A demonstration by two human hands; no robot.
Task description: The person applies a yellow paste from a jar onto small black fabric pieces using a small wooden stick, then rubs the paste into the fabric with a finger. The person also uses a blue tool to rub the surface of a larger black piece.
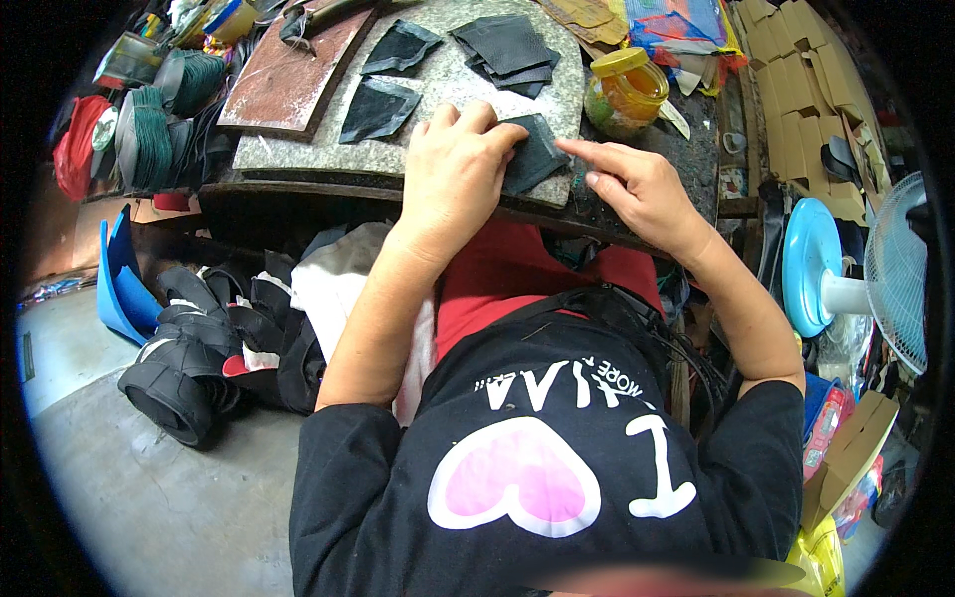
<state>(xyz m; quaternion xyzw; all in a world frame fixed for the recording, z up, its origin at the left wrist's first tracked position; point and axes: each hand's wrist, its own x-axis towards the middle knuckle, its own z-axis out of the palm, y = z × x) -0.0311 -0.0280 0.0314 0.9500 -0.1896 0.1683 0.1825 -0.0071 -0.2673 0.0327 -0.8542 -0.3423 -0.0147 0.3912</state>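
Jar (627, 98) flanks the slab (298, 152) — by its near-right corner, left hand (455, 164) curls fingers onto black patch (537, 164), pinch unclear; right hand (649, 194) extends index, others curled.

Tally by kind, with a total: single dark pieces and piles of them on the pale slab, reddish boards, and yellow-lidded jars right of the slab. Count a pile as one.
Single dark pieces: 3
Pile of dark pieces: 1
Reddish board: 1
Yellow-lidded jar: 1
Total: 6

Smooth grey floor (234, 502) below a dark, cluttered workbench (703, 149).
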